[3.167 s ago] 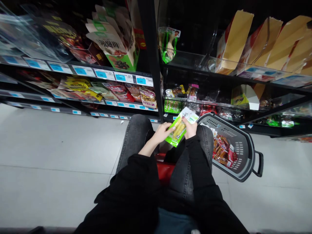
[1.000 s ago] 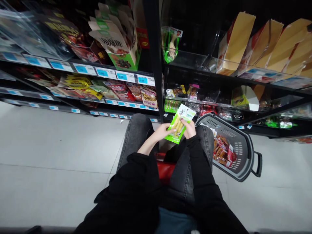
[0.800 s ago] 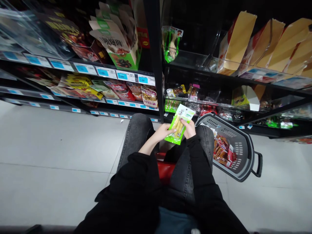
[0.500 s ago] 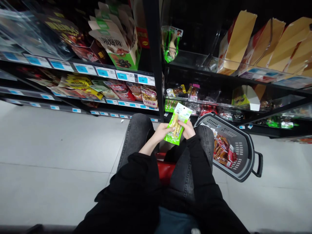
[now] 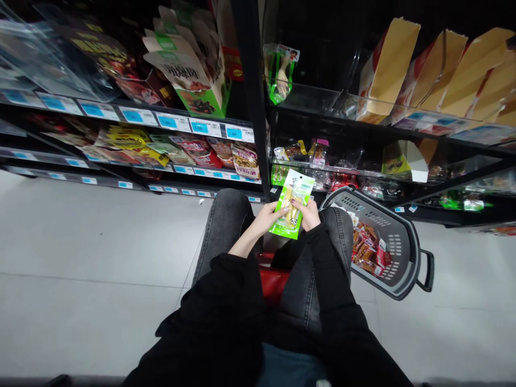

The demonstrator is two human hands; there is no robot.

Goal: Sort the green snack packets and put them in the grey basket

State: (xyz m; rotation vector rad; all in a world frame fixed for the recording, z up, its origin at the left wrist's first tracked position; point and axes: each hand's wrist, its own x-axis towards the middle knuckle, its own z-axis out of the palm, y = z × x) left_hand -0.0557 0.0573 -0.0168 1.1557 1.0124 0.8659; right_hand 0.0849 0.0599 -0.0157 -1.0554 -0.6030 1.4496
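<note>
I sit facing shop shelves with my knees apart. Both hands hold one green snack packet (image 5: 293,201) with pale yellow sticks inside, upright above my knees. My left hand (image 5: 269,216) grips its left edge, thumb across the front. My right hand (image 5: 308,213) pinches its right edge with closed fingers. A grey shopping basket (image 5: 399,252) stands just right of my right knee, with red snack packs (image 5: 367,248) inside.
Black shelves (image 5: 258,107) with blue price labels run across the front, stocked with snack bags and cardboard display boxes (image 5: 193,70). Similar green packets (image 5: 282,174) lie on the low shelf just beyond my hands. A red stool (image 5: 274,279) shows between my legs. Pale tiled floor lies left and right.
The packet has turned from tilted rightward to nearly upright and shifted slightly left. Both hands kept their hold throughout.
</note>
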